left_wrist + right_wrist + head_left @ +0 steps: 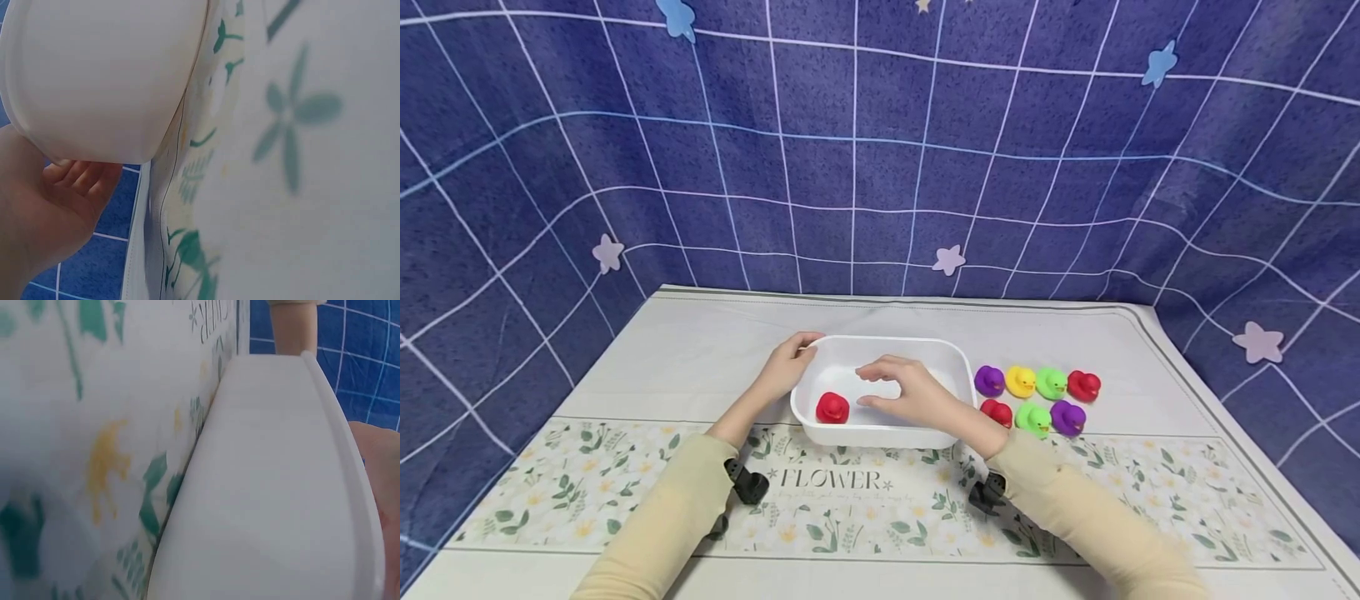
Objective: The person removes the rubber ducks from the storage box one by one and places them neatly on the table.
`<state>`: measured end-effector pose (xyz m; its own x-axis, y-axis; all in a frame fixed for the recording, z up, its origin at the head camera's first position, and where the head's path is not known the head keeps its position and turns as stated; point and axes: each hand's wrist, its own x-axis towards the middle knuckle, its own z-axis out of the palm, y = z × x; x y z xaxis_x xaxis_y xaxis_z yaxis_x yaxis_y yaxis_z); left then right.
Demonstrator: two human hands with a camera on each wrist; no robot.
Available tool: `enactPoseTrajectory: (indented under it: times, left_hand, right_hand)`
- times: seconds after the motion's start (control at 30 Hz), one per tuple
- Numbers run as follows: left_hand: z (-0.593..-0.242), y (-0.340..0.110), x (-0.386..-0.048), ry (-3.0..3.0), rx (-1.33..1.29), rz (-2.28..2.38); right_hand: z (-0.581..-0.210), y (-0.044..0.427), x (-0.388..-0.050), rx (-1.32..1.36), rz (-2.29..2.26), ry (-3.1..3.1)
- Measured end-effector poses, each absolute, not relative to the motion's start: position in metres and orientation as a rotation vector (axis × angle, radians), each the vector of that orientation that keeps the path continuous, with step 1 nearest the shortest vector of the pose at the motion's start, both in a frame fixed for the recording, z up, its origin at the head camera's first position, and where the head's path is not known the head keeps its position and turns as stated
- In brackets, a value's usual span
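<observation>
A white plastic basin [880, 437] stands on the table, with one red rubber duck [832, 408] in its left front part. At the basin's left end my left hand [784, 367] holds the rim; the left wrist view has the thumb by the rim and the fingers curled against the outer wall [106, 81]. Over the basin's middle and right part reaches my right hand [910, 392], thumb and fingers spread apart with nothing between them. It lies to the right of the red duck, not touching it. Mostly the basin's outer side fills the right wrist view, hiding the right fingers.
Right of the basin sit two rows of rubber ducks: purple [989, 381], yellow [1021, 381], green [1051, 383] and red [1084, 386] behind; red [997, 413], green [1033, 419] and purple [1067, 417] in front. A flowered cloth [831, 525] covers the table; a blue curtain [880, 167] hangs behind.
</observation>
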<state>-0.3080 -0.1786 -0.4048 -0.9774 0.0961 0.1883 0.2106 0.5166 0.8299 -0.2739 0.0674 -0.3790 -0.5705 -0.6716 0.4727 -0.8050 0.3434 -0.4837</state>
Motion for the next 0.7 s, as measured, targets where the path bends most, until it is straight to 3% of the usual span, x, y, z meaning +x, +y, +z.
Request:
enactPoseTrajectory:
  times: [0.7]
  left_hand:
    - [-0.404, -0.180, -0.307, -2.639, -0.262, -1.457]
  right_hand:
    - [-0.389, 0.033, -0.279, 1.438, 1.073, -2.559]
